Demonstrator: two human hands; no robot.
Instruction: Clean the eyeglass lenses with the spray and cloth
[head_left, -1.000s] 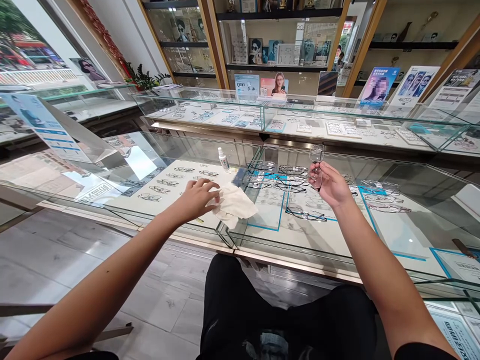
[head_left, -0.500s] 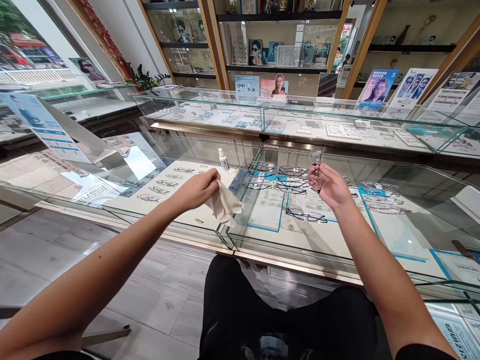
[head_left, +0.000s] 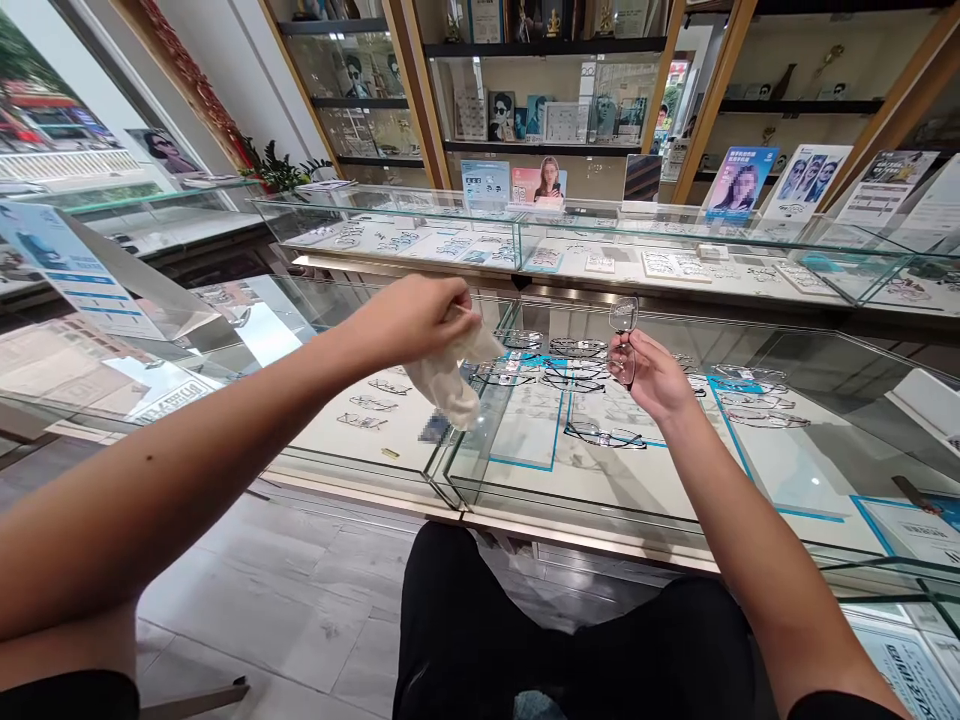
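My left hand (head_left: pixel 431 315) is closed on a beige cloth (head_left: pixel 450 385), which hangs down from the fingers above the glass display case. In my right hand (head_left: pixel 656 375) a pair of eyeglasses (head_left: pixel 623 318) is pinched and held up on end, one lens above the other. The cloth and the glasses are apart. Below and between the hands, several eyeglass frames (head_left: pixel 574 375) lie in rows in the case. One dark pair (head_left: pixel 604 436) sits nearer to me.
The glass case (head_left: pixel 517 500) runs across in front of my knees. More frames (head_left: pixel 367 405) lie in its left part, near a small yellowish piece (head_left: pixel 391 453). A tilted sign (head_left: pixel 67 265) stands at left. Behind is a second glass counter (head_left: pixel 450 240) with upright posters (head_left: pixel 741 185).
My left hand has moved up and to the right with the cloth, closer to the glasses. My right hand still holds the glasses up, nearly unmoved. The spray bottle is now hidden.
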